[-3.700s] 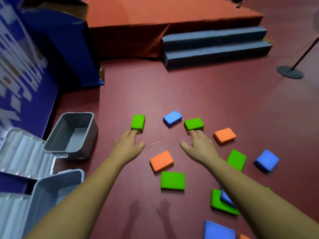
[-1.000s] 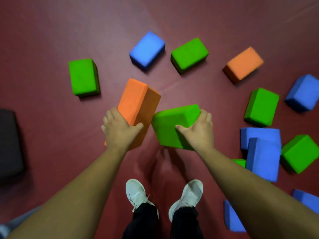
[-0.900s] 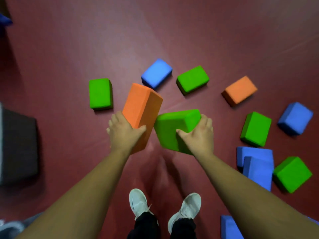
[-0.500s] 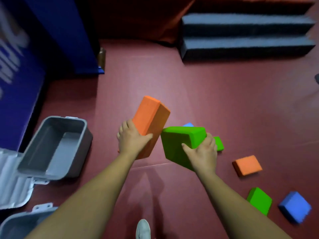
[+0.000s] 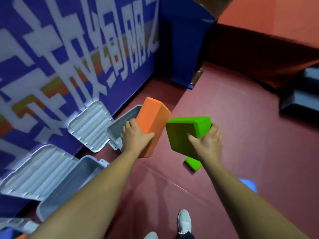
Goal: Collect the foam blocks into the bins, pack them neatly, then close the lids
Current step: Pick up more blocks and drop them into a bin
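While L hand (image 5: 136,138) grips orange block (image 5: 153,118), fingers wrapped over its low end, and R hand (image 5: 209,144) clamps green block (image 5: 183,135), bin (image 5: 114,130) sits open just beyond L fingertips (image 5: 129,123). Best: lay orange flat vs bin wall, green snug beside.

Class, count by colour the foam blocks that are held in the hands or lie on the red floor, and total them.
Orange: 1, orange block in the left hand
Green: 2, held green block in the right hand, lying green block
Blue: 1, blue block
Total: 4
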{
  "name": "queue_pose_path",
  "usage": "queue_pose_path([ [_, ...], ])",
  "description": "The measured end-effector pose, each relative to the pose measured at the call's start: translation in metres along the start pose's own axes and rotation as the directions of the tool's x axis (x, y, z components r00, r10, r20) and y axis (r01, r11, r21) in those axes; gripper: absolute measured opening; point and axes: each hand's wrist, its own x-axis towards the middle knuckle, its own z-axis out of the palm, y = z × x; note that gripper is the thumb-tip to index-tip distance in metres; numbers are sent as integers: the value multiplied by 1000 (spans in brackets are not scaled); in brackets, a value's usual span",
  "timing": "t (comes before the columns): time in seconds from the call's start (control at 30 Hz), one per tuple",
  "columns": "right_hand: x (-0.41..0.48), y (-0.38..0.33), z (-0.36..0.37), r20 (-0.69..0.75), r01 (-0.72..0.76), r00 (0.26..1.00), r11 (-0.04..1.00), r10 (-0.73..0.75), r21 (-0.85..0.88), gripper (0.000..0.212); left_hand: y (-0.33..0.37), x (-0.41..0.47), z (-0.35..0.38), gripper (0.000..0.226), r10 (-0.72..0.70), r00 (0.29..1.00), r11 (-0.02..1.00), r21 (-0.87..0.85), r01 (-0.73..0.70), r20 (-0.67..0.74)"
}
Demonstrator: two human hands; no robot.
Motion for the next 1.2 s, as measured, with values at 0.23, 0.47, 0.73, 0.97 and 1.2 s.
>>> queue_pose_path([
  [0.23, 24, -74, 80, 256, 307, 907, 942, -333, 136, 88, -71, -2, -45, 84, -363, 909, 928, 1, 372, -206],
  [0.47, -35, -167, 149, 441, 535, 668, 798, -600, 277, 85, -169, -62, -102, 85, -665, 655, 723, -86, 686, -359],
  [0.73, -143, -259, 218, 550, 604, 446, 691, -707, 398, 76, -291, -102, -151, 85, -839, 418, 507, -224, 832, -348],
  [0.97, -240, -313, 340, 660, 602, 385, 718, -645, 350, 69, -444, -70, -158, 87, -929, 321, 365, -308, 878, -186],
  [1.2, -320, -313, 470, 810, 537, 355, 811, -467, 232, 64, -588, -28, -115, 92, -947, 315, 291, -244, 925, 66],
])
